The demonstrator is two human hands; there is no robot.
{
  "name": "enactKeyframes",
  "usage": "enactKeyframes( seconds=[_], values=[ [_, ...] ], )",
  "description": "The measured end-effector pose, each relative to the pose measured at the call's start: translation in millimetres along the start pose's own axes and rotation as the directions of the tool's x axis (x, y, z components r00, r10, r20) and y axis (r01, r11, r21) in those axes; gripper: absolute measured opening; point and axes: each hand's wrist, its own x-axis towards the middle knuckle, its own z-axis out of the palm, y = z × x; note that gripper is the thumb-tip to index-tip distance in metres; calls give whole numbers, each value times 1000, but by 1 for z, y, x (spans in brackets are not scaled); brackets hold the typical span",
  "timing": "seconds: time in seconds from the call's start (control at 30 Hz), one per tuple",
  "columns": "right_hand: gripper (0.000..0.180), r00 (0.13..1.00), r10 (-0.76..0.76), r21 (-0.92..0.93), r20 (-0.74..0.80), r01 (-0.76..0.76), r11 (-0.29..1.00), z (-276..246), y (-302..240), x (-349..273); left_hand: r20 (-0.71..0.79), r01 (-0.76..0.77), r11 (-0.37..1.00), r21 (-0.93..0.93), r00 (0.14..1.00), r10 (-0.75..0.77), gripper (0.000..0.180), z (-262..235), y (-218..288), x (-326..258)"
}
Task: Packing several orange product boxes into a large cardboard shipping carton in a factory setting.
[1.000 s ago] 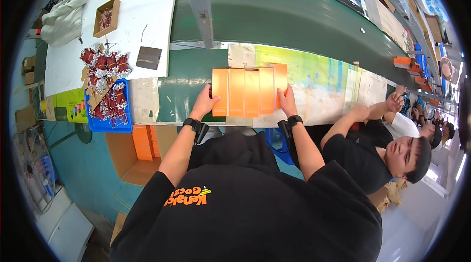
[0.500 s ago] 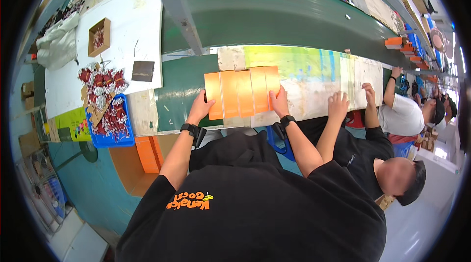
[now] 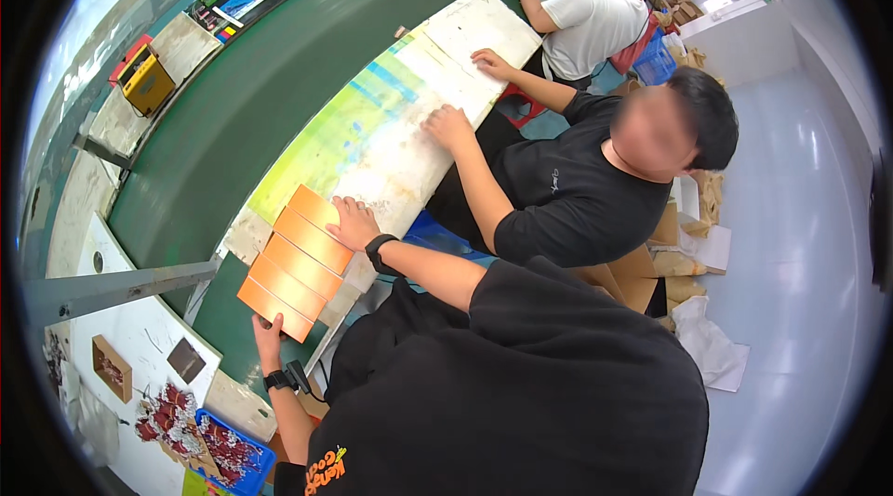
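Note:
A row of several flat orange boxes (image 3: 296,264) lies side by side on the worktable in front of me, partly over its green surface and partly over the pale covering. At the near-left end of the row, my left hand (image 3: 268,340) grips the last box, thumb over its edge. My right hand (image 3: 355,224) presses against the opposite end with fingers bent around that box. The row is held between both hands. Black bands sit on both my wrists.
A co-worker in black rests both hands on the pale covered table (image 3: 409,124) to the right. Beyond runs a green conveyor belt (image 3: 279,92). A metal post (image 3: 121,290) crosses at left, near a blue tray (image 3: 244,468) of dark red and silver pieces and a small cardboard box (image 3: 112,368).
My view has swung to the right, so the table now runs diagonally and the co-worker shows more fully. Both my hands stay at the ends of the orange row.

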Motion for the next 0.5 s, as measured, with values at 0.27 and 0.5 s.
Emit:
enactKeyframes(
  seconds=[0.27,0.5],
  values=[
    [55,859,-457,-130,-232,438,889,18,-54,-35,17,95,995,22,995,-95,54,-7,0,2],
    [57,820,-556,-127,-136,542,831,48,-58,-50,-16,44,997,60,999,-43,47,-4,-8,-5]
  ],
)
